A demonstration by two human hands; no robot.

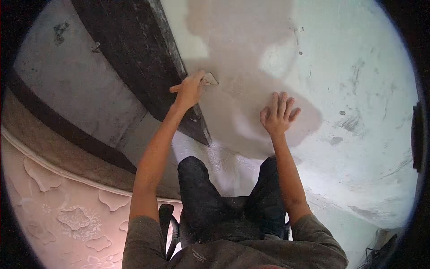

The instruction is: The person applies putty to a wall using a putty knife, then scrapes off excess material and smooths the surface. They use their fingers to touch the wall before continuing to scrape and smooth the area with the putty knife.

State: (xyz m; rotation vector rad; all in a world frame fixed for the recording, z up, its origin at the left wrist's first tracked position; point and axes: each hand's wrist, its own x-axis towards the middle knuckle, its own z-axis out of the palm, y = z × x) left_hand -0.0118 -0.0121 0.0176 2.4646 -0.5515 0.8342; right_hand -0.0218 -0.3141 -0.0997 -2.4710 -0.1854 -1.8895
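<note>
Left grip (190,92) closed on the scraper (210,79), just right of the dark board's (134,49) edge; handle tail points back over the board. I hold it close to the blade, probably for control, blade angled at the wall (358,85); firm contact, can't tell. Right grip (280,117) open and empty, fingers spread on the darker patch (233,74), farther right of the board, likely steadying my lean. Patterned mattress (74,219) sits left of the board's lower end, apart from both grips.
</note>
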